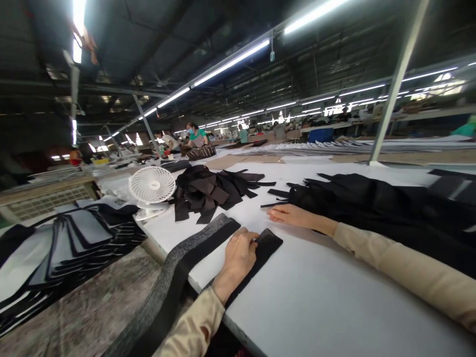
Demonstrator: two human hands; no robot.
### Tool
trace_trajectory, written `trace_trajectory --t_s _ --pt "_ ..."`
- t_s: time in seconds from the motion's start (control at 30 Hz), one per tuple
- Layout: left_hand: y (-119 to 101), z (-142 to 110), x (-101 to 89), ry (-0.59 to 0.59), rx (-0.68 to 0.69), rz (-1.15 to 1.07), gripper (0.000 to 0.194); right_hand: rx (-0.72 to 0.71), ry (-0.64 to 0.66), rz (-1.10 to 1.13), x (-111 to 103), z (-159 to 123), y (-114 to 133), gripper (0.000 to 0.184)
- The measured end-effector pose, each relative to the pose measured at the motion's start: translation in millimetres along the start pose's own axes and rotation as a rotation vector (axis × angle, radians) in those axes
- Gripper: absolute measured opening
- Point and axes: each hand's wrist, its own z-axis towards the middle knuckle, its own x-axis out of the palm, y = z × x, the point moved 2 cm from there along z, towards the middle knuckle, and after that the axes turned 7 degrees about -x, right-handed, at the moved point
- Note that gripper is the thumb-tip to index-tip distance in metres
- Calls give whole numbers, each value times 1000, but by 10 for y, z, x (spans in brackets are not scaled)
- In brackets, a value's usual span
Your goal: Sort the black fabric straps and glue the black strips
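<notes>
The left hand (240, 253) is in the lower middle of the frame, on a black strip (268, 245) that lies on the white table (316, 292). Its fingers are bent, but I cannot tell if they pinch the cloth. The right hand (288, 216) is right of the middle, by the big black pile (357, 203). Its fingers are close together; I cannot tell if they hold anything. A gray strip (186, 244) hangs over the table edge, lower left. A small pile (208, 188) sits beside a white fan (152, 184), left of the middle.
</notes>
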Motion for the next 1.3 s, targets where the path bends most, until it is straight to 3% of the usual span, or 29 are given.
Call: trace_trajectory --t_s 0.1,0.27,0.8,0.97,1.1,1.2,1.3 --pt "-52 42 -13 32 52 50 28 -42 36 -45 -109 -73 -26 35" --pt "-113 54 4 34 94 101 28 -258 84 -293 -59 -122 94 31" --pt "-129 30 13 25 160 154 31 -407 102 -538 66 -81 170 24" --pt "-100 1 21 28 223 202 41 -600 137 -908 184 -114 71 24" --pt "-79 -23 27 42 292 322 44 -761 137 -1015 180 -173 2 23" --pt "-85 -23 6 44 290 341 45 -734 134 -999 96 -201 -31 26" --pt "-129 40 9 55 259 329 42 -564 88 -935 -10 -171 -52 28"
